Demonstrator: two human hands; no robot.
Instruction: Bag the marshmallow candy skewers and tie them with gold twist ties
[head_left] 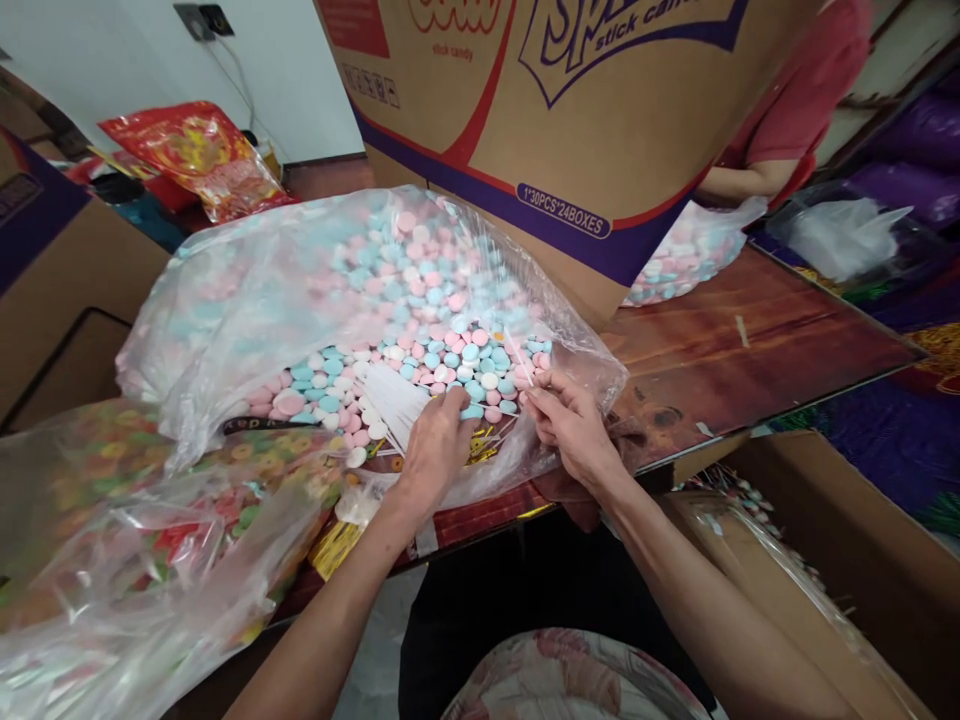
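A large clear plastic bag [300, 270] lies open toward me, full of pink, blue and white round candies [420, 270]. My left hand [442, 430] is at the bag's mouth, fingers bent down against the candies; what they hold, if anything, is hidden. White sticks [394, 400] lie in a bundle just left of it. My right hand [570, 420] is at the bag's right side, thumb and forefinger pinching a thin white stick [519, 357] that points up and left. Golden twist ties [487, 440] lie between my hands at the near edge.
Behind the bag stands a large cardboard box [540, 150]. Another clear bag [150, 560] of colourful candies is at the left, near a red package [199, 155]. An open carton [847, 560] sits low at the right. A person in a red shirt [817, 90] is beyond the table [750, 350].
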